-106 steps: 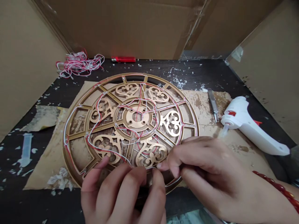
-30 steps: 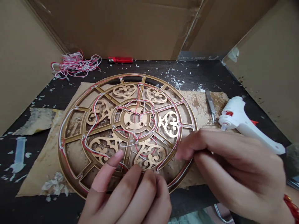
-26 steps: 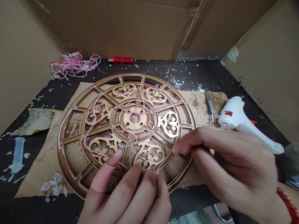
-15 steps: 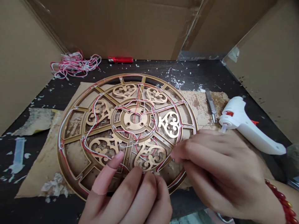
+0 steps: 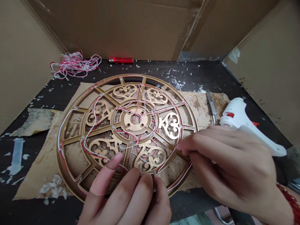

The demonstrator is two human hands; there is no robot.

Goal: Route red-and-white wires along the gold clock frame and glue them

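Observation:
A large round bronze-coloured metal frame with spokes and scroll ornaments lies flat before me. Thin red and white wire runs along its rings and spokes. At the near part of the inner ring, my left hand is closed with bent fingers. Its little finger is raised and wears a pinkish cover; the other fingertips are hidden. My right hand pinches at the wire on the ring's right side, thumb against forefinger. The exact pinch point is partly hidden.
Brown cardboard lies under the frame. On the right are tweezers and a white glue gun, partly behind my right hand. A tangle of wire and a red lighter lie at the back. White scraps litter the dark table.
My right hand has shifted slightly to the right along the ring, now covering the glue gun's nozzle. My left hand stays almost in place. The frame has hardly moved.

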